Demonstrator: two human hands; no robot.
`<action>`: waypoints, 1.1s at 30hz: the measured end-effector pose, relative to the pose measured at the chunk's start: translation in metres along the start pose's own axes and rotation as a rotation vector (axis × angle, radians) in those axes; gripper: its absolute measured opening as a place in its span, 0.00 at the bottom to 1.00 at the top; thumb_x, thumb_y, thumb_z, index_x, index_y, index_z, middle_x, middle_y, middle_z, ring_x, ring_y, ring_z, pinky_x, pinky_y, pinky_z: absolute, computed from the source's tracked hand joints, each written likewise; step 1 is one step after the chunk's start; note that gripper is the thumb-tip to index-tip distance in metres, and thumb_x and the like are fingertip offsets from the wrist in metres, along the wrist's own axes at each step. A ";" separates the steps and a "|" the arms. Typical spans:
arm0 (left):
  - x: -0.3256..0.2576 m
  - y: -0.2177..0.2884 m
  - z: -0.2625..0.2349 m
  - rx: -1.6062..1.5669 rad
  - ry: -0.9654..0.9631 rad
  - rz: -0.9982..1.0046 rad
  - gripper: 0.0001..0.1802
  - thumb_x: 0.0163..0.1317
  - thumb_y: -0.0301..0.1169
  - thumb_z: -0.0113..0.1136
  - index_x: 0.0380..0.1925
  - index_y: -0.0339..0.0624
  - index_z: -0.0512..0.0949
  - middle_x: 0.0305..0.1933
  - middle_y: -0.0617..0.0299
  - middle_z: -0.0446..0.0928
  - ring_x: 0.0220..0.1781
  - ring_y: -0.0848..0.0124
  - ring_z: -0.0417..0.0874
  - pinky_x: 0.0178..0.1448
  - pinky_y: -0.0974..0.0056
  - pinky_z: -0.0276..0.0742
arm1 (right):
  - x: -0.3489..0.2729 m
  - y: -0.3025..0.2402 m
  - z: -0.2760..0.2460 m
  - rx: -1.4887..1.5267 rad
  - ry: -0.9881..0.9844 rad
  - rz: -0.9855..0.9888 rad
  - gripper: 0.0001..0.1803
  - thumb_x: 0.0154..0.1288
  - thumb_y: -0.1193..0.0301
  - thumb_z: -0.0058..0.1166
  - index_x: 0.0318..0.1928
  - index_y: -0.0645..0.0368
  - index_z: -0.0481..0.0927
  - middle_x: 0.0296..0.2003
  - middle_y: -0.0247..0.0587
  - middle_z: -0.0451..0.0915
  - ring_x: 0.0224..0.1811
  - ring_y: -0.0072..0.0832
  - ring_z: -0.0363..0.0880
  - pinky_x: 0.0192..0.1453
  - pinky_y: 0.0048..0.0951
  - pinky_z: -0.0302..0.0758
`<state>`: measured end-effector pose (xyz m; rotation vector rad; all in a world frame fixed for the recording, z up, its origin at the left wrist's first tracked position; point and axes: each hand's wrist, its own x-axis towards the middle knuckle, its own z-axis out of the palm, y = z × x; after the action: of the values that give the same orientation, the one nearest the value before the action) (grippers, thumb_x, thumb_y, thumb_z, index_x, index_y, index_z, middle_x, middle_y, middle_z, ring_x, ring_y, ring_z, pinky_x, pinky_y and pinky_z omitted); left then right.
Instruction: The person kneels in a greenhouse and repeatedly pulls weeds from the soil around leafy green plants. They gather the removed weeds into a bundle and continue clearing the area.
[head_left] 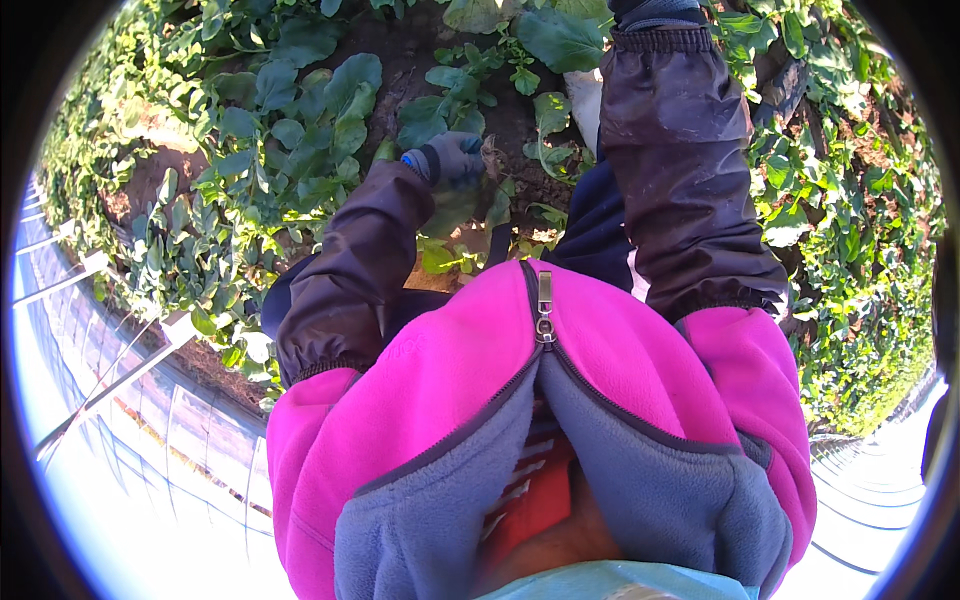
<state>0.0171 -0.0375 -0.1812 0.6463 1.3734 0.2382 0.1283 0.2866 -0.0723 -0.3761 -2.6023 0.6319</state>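
Note:
My left hand [446,160], in a grey-blue work glove, is low among leafy green plants, its fingers curled closed. Against its fingertips is a dry, brownish stem or root [490,158]; blurred green leaves [452,208] hang just below the hand. What the fingers hold is not clear. Bare dark soil [405,75] shows beyond the hand. My right hand [658,12] reaches forward to the top edge, where only the dark glove's wrist part shows and the fingers are cut off. Dark brown protective sleeves [675,150] cover both forearms.
Broad-leaved plants [325,100] grow thickly ahead and to the left, with more greenery [850,200] at the right. A pale object [584,105] lies beside my right sleeve. At the far left, light-coloured bars [120,385] run along the bed's edge.

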 end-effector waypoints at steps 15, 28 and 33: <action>-0.086 0.126 -0.069 -0.059 0.938 0.847 0.10 0.59 0.32 0.59 0.38 0.39 0.75 0.37 0.58 0.80 0.39 0.65 0.82 0.45 0.63 0.77 | 0.017 -0.073 0.067 0.115 0.097 -0.475 0.19 0.61 0.72 0.46 0.53 0.61 0.73 0.50 0.45 0.77 0.53 0.33 0.74 0.56 0.32 0.69; -0.259 -0.049 -0.110 0.801 1.341 0.218 0.18 0.55 0.39 0.63 0.43 0.41 0.76 0.38 0.57 0.81 0.38 0.65 0.82 0.43 0.62 0.77 | 0.041 -0.250 0.070 1.782 -0.700 0.426 0.20 0.70 0.65 0.42 0.56 0.65 0.70 0.50 0.44 0.75 0.54 0.33 0.73 0.60 0.32 0.69; -0.488 -0.293 -0.056 0.109 1.639 -0.314 0.35 0.49 0.49 0.67 0.55 0.43 0.72 0.48 0.58 0.79 0.48 0.64 0.80 0.52 0.63 0.73 | 0.042 -0.242 0.059 1.548 -0.470 0.644 0.18 0.69 0.65 0.43 0.53 0.64 0.72 0.49 0.46 0.76 0.51 0.37 0.75 0.56 0.37 0.72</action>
<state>-0.1971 -0.5101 0.0586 0.2028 3.0352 0.4760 0.0259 0.0719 0.0131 -0.5066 -1.4591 2.7956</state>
